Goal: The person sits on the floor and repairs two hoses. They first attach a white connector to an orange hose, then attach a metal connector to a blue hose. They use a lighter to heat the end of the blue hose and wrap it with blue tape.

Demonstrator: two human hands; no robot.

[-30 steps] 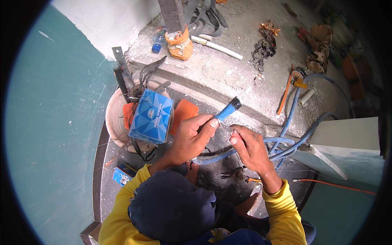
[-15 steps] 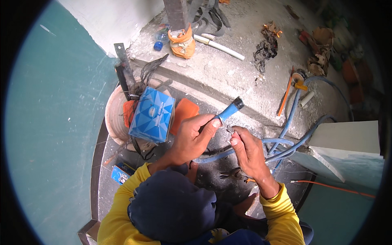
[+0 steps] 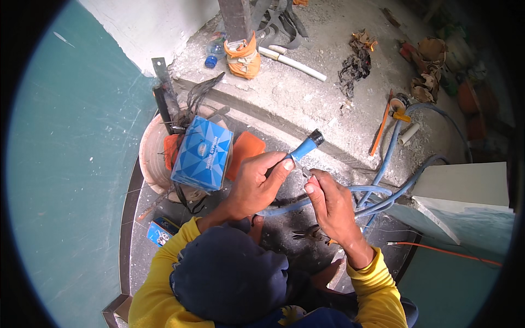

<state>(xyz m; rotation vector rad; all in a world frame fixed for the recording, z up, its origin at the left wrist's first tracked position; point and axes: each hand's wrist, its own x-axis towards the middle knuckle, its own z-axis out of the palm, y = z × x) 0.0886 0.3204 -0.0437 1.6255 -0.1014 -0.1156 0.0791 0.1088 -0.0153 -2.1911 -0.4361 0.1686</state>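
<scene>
I observe the left hand (image 3: pixel 261 179) with its grip closed around a blue tube (image 3: pixel 304 148), whose black end points away from the person, while the right hand (image 3: pixel 332 201) pinches a small metal piece (image 3: pixel 305 171), exact kind unclear, just beside the tube. Pliers (image 3: pixel 310 233) lie below the right hand, and a blue hose (image 3: pixel 386 204) loops to its right. Leftward, a blue box (image 3: pixel 202 154) sits over a round pale container (image 3: pixel 150 154), with a concrete step (image 3: pixel 306 104) beyond.
</scene>
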